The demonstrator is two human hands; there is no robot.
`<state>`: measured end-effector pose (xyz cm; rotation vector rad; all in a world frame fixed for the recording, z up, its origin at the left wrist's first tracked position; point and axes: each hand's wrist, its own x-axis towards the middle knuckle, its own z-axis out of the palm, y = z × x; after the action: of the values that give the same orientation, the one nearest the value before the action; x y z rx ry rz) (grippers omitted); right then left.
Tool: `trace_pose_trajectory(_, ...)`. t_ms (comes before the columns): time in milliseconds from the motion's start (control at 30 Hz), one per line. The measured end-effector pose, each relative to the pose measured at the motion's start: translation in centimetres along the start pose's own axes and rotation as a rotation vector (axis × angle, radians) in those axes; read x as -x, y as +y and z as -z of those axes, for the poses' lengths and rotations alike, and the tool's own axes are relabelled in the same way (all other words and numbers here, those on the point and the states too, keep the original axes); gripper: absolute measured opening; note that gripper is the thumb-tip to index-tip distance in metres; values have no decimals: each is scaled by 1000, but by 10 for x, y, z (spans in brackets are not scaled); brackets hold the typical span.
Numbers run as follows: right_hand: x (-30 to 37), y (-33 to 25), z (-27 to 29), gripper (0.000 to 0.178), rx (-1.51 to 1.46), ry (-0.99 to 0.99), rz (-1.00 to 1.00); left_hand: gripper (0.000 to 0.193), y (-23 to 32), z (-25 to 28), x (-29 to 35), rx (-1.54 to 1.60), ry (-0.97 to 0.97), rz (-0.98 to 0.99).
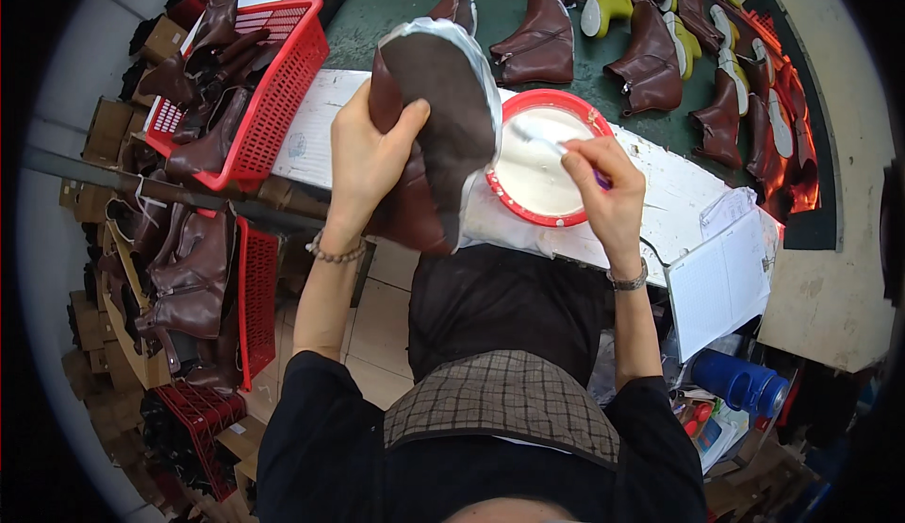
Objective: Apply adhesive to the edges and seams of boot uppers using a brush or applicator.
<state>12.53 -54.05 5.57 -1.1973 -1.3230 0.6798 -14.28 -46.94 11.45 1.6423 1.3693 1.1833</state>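
Note:
My left hand grips a brown leather boot upper, thumb pressed on its dark underside. A wet white band runs along the upper's curved edge. Fingers closed, my right hand holds a brush by its handle, of which a purple end shows. The brush head is blurred and lies over a red bowl of white, glue-like liquid. Whether the bristles touch the liquid I cannot tell. The upper's right edge hangs beside the bowl's left rim.
The bowl stands on a white board along a green table. Several brown boots and yellow-green shoe lasts lie beyond. Red baskets of uppers stand left. An orange-glowing heater, notebook and blue flask are right.

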Motion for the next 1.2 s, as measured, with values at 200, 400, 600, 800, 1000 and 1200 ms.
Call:
trace_pose_trajectory(200,-1,-35,-59,47,-391,-350,-272,41,-22,-14,-34,-295,86,-75)
trace_pose_trajectory(400,-2,-26,-86,54,250,-388,251,48,-27,-6,-52,-407,57,-34)
trace_pose_trajectory(600,-7,-39,-97,51,226,-454,172,52,-38,15,-48,-174,32,-46)
trace_pose_trajectory(800,-22,-45,-91,47,328,-587,488,47,-42,43,-52,151,-300,258)
trace_pose_trajectory(1000,-38,-69,-77,41,307,-679,652,84,-56,64,-17,362,-448,306)
trace_pose_trajectory(1200,-36,-65,-70,43,253,-759,530,158,-19,69,22,81,-560,-53)
